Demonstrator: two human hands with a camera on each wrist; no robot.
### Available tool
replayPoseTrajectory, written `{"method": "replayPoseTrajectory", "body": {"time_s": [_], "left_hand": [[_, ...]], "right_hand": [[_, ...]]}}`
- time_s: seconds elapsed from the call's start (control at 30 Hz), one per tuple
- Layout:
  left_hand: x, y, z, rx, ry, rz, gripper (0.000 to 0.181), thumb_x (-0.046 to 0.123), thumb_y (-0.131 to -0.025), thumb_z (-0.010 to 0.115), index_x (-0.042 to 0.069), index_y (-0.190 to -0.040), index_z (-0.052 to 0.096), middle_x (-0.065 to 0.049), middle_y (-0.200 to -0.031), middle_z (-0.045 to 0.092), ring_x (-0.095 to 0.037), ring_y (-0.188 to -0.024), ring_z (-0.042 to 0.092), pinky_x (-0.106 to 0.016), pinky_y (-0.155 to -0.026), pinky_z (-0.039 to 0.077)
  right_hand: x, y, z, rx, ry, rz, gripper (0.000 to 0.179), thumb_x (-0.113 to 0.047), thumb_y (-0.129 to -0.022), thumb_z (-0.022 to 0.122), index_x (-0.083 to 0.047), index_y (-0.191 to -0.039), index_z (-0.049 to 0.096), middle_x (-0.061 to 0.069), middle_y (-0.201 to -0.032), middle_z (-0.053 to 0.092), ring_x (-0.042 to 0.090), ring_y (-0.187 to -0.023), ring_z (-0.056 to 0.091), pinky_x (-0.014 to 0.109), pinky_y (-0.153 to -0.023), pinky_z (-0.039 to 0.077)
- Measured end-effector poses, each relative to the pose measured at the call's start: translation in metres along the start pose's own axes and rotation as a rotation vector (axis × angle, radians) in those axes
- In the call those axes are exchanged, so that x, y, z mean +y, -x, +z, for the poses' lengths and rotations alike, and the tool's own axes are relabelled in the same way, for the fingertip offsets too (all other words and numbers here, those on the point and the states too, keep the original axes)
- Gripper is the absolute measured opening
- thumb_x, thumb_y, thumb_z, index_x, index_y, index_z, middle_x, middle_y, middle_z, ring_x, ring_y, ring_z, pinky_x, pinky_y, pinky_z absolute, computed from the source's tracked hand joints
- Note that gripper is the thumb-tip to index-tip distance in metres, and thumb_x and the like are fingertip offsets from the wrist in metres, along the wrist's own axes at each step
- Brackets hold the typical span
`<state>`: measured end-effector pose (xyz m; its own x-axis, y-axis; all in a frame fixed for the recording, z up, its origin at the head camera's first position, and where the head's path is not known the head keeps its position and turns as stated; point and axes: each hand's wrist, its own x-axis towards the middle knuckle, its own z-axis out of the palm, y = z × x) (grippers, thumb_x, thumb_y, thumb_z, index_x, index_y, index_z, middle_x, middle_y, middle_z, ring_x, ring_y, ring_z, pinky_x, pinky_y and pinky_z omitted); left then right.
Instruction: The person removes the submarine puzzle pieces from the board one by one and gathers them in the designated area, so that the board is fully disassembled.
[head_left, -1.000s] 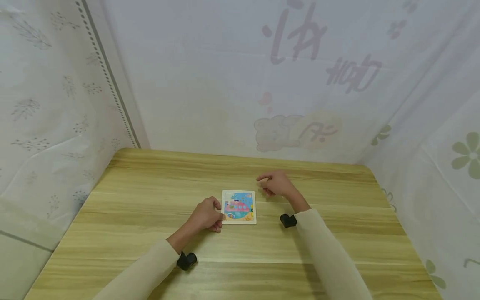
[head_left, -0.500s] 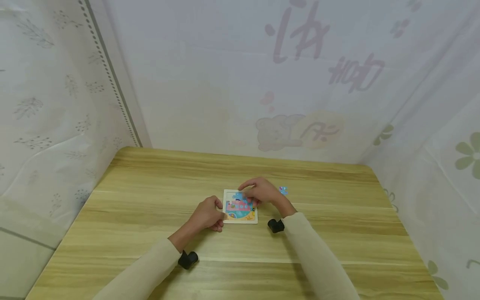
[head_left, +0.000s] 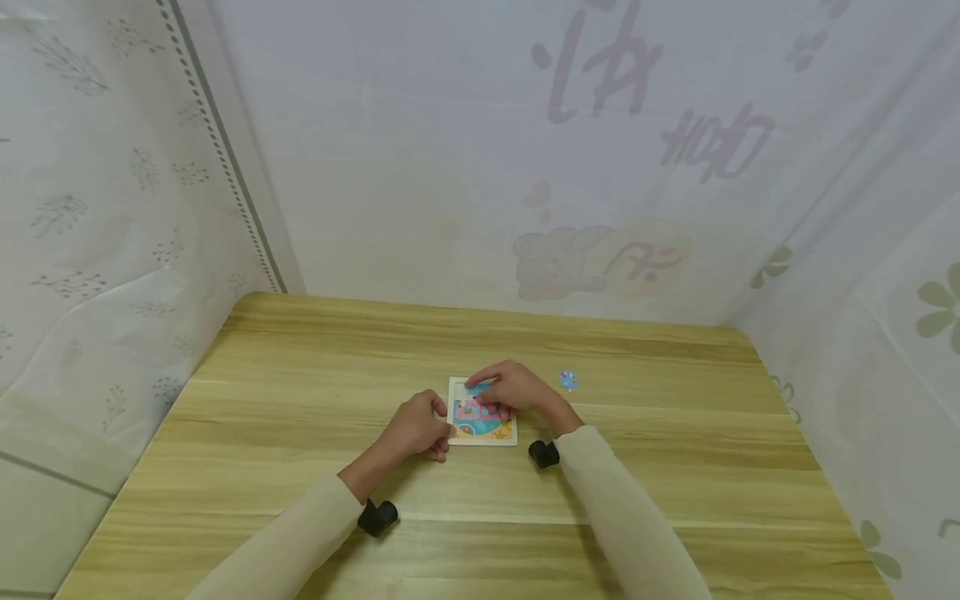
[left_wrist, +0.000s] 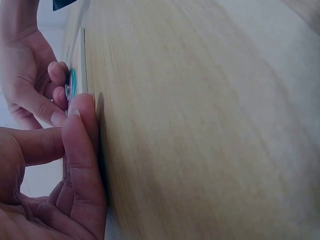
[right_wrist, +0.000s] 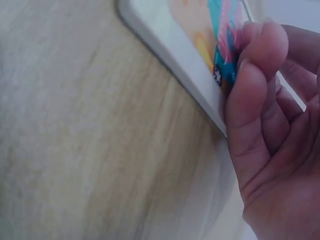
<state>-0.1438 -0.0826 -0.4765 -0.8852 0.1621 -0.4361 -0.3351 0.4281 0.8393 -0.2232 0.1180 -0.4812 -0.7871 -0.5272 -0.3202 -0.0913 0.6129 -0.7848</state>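
Observation:
A small square jigsaw puzzle point(head_left: 480, 428) in a white frame lies on the table, showing a pink submarine in blue water. Its upper left corner has a bare pale gap. At the left edge, my left hand point(head_left: 416, 425) grips the frame, thumb over the rim. In the head view my right hand point(head_left: 519, 387) comes over the top, thumb and index finger at two sides of a blue puzzle piece point(head_left: 477, 388) beside the gap. Its other fingers curl over the submarine, as the right wrist view shows along the white frame point(right_wrist: 187, 80). A loose blue piece point(head_left: 568, 380) lies to the right.
The wood-grain table point(head_left: 337, 350) runs back to a pale printed curtain point(head_left: 420, 167), with more fabric at both sides. A black wrist camera point(head_left: 377, 517) sits at my left cuff, another black camera point(head_left: 543, 454) at my right.
My right hand has moved left from beside the puzzle onto its upper part, uncovering the loose blue piece on the table. My left hand keeps its grip on the frame.

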Motion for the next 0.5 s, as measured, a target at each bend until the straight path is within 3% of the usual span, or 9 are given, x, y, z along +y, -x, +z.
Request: {"method": "replayPoseTrajectory", "body": {"time_s": [0.5], "left_hand": [[-0.0018, -0.0017, 0.0001, -0.005, -0.002, 0.011, 0.024, -0.002, -0.085, 0.067, -0.002, -0.103, 0.05, -0.014, -0.06, 0.064, -0.018, -0.045, 0.063, -0.031, -0.047, 0.057]], "right_hand": [[-0.003, -0.0065, 0.0034, -0.001, 0.095, 0.017, 0.018, -0.011, -0.089, 0.065, -0.021, -0.104, 0.068, 0.0, -0.05, 0.054, 0.011, -0.04, 0.05, 0.021, -0.038, 0.044]]}}
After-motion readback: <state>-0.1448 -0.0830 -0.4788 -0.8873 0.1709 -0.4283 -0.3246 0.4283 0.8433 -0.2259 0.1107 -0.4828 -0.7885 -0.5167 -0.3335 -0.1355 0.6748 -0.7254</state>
